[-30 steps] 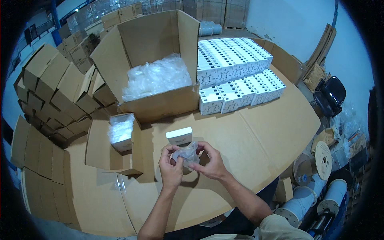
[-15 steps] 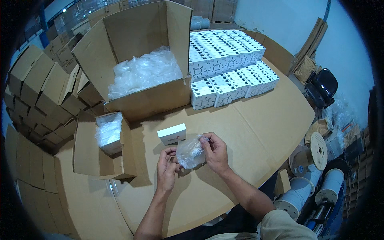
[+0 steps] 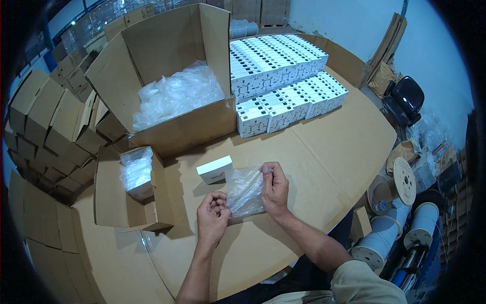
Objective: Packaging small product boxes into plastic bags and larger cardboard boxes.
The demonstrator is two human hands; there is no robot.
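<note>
A clear plastic bag [image 3: 246, 191] is stretched between my two hands above the cardboard-covered table. My right hand [image 3: 275, 190] pinches its right edge, thumb on top. At the bag's lower left corner, my left hand [image 3: 213, 217] is closed on it with curled fingers. Just behind the bag, a small white box [image 3: 214, 169] lies on the table, partly covered by the bag's upper edge. To the left, an open cardboard carton [image 3: 161, 192] holds white boxes wrapped in clear plastic [image 3: 137, 172].
A large open carton [image 3: 187, 126] full of clear plastic bags [image 3: 177, 96] stands at the back. Beside it, white boxes [image 3: 278, 71] are stacked in rows. Brown cartons [image 3: 48, 121] pile up on the left. Cable spools [image 3: 377, 240] and a black chair [image 3: 403, 101] stand right of the table.
The plastic bag has gone from crumpled to spread out wider and flatter between my hands. My right hand has turned more upright. The whole view has shifted slightly.
</note>
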